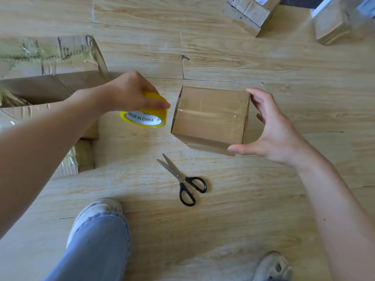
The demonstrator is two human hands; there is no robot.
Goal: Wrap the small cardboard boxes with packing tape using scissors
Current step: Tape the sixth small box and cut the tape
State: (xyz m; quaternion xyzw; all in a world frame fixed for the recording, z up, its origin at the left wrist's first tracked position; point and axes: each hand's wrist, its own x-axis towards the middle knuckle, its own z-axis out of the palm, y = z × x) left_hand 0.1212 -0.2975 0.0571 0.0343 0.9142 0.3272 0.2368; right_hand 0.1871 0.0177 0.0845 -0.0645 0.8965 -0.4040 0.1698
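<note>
We find the left hand (129,92) gripping the yellow tape roll (145,116) at 9 o'clock of the small cardboard box (211,116). The right hand (272,130) clasps the box's 3 o'clock side. The scissors (182,177) lie at 6 o'clock, blades parted.

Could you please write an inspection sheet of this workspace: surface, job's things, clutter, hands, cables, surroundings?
Surface: pale wood-grain floor, one small chip.
Job's things: box with a clear tape band; yellow roll left of it; scissors part open, nearer the person.
Clutter: big open carton at left; two far boxes at top right.
Hands: left hand grips the roll; right hand holds the box's right side.
Cables: nothing seen.
Surroundings: jeans leg and pale shoes at the bottom.
</note>
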